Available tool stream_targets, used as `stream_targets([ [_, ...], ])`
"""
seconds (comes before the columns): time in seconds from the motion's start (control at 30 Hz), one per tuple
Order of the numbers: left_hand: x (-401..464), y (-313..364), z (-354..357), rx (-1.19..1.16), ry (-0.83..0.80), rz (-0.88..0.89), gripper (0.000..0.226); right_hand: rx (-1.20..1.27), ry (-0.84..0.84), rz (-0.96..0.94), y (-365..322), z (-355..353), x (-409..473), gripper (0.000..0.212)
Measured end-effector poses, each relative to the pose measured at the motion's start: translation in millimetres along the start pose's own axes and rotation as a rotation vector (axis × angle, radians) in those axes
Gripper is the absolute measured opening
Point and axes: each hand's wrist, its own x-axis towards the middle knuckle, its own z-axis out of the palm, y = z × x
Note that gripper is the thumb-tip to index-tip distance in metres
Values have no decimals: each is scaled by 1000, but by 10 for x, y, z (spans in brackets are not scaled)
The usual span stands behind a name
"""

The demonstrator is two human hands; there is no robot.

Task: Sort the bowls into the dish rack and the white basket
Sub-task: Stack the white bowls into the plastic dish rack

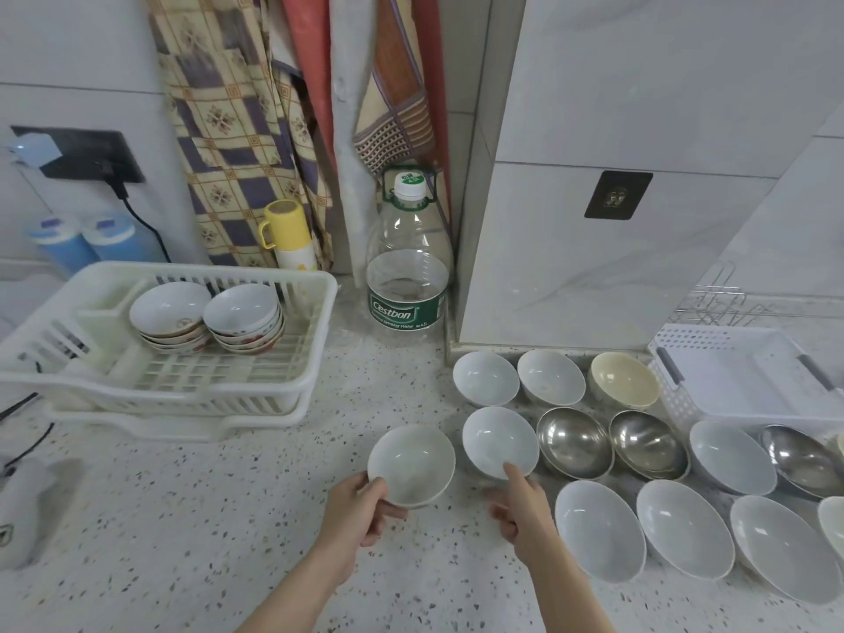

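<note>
Left hand (361, 509) fingers clamped on white bowl's (411, 463) near rim; right hand (520, 509) fingers on neighbouring bowl (498, 438).

A home kitchen: speckled counter (228, 518), dish rack (283, 395), tiled walls (639, 107).

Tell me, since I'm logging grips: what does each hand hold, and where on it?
The left hand holds a white bowl by its near rim, thumb on the edge. The right hand pinches the near rim of a second white bowl.
</note>
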Motion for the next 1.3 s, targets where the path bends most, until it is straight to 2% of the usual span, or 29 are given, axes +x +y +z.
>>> stream_targets([
  [0.37, 8, 266, -504, -59, -20, 41, 26, 118, 204, -59, 22, 271, -55, 31],
  [0.5, 14, 510, -795, -85, -41, 82, 26, 194, 225, -99, 2, 492, -275, 26],
  [0.63, 28, 813, -1113, -145, -50, 159, 23, 250, 224, -216, -176, 811, -534, 24],
  [0.73, 49, 1046, -1422, -187, -34, 239, 21, 245, 189, -343, -368, 1114, -745, 24],
  [0.87, 98, 1302, -1977, -220, 18, 359, 20, 151, 100, -515, -619, 1589, -1007, 13],
  [0.97, 122, 1419, -2438, -191, 112, 450, 24, -6, 21, -607, -691, 2018, -1139, 22],
  [1.1, 200, 1507, -2958, -178, 233, 486, 24, -155, -61, -638, -654, 2624, -1223, 37],
  [1.3, 453, 1595, -3502, -141, 326, 500, 21, -253, -173, -645, -559, 3313, -1225, 27],
])
